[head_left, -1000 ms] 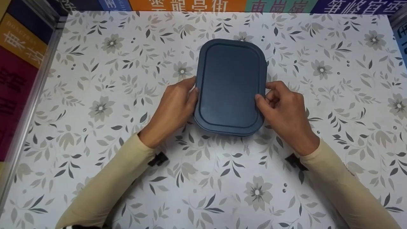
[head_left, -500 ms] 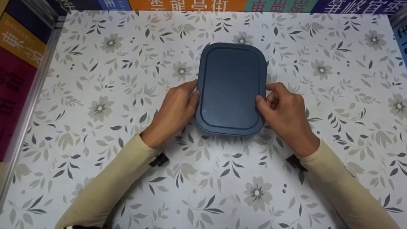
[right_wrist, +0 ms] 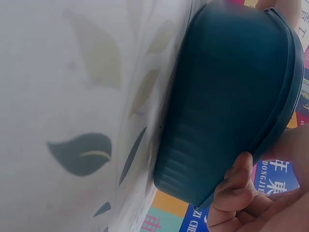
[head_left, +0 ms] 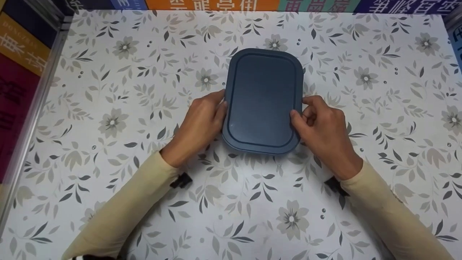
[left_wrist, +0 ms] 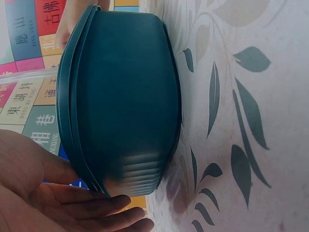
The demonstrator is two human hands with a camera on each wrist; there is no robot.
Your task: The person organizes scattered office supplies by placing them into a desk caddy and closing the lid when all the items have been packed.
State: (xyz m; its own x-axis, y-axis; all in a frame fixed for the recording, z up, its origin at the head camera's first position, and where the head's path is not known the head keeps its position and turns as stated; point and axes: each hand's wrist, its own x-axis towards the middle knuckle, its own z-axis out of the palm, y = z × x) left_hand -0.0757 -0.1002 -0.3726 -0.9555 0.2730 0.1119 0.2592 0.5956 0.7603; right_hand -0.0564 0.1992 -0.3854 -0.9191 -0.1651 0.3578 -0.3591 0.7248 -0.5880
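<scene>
A dark blue, lidded food container (head_left: 265, 104) with rounded corners stands on the flowered tabletop, its lid on. Along its left long side, my left hand (head_left: 202, 117) holds the rim between thumb and fingers. In the left wrist view, the left fingers (left_wrist: 96, 212) stretch fairly straight beneath the rim by a ribbed wall. My right hand (head_left: 325, 124) grips the opposite rim, thumb on top of the lid and the other fingers curled below the edge. The right wrist view shows those curled fingertips (right_wrist: 236, 179) against the container's side, just under the lid (right_wrist: 285, 92).
White cloth with grey flowers and leaves covers the table (head_left: 231, 216). Coloured panels with large lettering (head_left: 216, 5) line the far edge, and more panels (head_left: 21, 83) stand along the left behind a clear edge strip (head_left: 32, 126).
The container's far end has shifted slightly toward me and the container a touch to the right during the first half second. Both hands keep their hold, nearly still since.
</scene>
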